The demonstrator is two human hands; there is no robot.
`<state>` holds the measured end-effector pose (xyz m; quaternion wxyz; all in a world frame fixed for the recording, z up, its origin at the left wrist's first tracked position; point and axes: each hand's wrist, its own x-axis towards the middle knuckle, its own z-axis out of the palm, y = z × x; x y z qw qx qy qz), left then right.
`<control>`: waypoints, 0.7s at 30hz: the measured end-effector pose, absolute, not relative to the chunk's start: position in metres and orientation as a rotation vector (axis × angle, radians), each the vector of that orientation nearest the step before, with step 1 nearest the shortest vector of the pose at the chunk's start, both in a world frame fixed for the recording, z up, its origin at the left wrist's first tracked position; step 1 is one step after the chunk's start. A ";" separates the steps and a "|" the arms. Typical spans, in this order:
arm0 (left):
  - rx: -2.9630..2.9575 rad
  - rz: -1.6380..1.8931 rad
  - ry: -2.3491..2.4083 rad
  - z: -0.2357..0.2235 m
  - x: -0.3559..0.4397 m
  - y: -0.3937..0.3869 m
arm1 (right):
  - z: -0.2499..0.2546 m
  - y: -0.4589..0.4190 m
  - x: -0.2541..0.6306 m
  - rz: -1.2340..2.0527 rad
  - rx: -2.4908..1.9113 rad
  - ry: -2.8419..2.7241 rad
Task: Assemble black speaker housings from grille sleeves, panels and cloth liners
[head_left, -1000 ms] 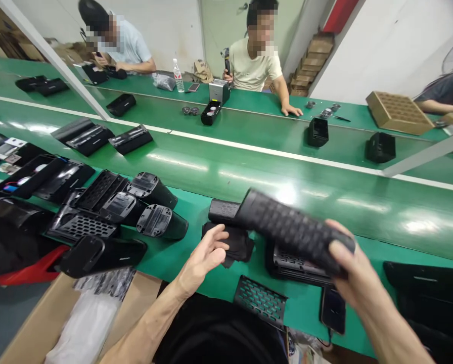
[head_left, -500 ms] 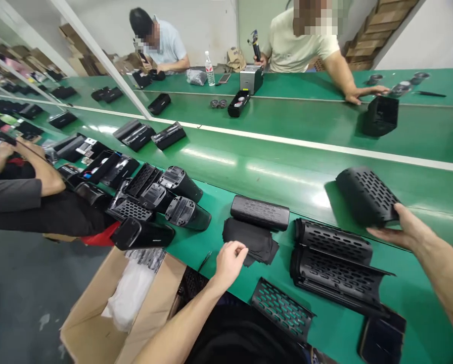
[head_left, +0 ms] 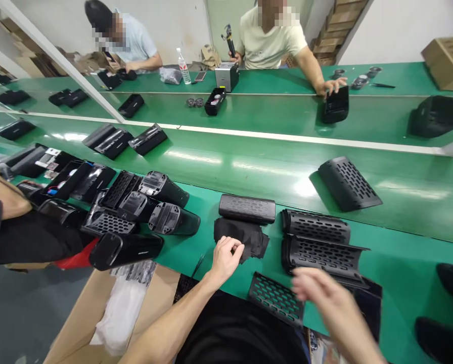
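My left hand (head_left: 226,259) has its fingers curled together at the near edge of a pile of thin black sheets (head_left: 245,235); whether a sheet is pinched in it is hidden. My right hand (head_left: 321,288), blurred by motion, hovers near a flat black perforated panel (head_left: 274,298) at the table's front edge. Two curved black perforated shells (head_left: 317,227) lie just beyond it. Behind the sheets rests a closed black speaker-like housing (head_left: 247,208) with slots. Another curved perforated shell (head_left: 348,184) lies on the green belt, apart from both hands.
Several black housings (head_left: 175,218) stand to the left. An open cardboard box (head_left: 154,303) holding white wrapping is at the lower left. A dark phone-like slab (head_left: 368,308) lies at the right. Two people sit across the belt; another person's arm (head_left: 6,197) reaches in from the left.
My right hand has let go of the perforated shell on the belt and moved back toward me and left. My left hand stays by the black sheets. The view has shifted right.
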<state>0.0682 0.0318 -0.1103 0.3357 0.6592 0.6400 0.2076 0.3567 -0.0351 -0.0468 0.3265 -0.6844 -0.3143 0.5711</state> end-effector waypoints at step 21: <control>1.673 0.169 1.376 -0.152 0.094 -0.018 | -0.158 -0.132 0.343 0.967 -2.405 -0.786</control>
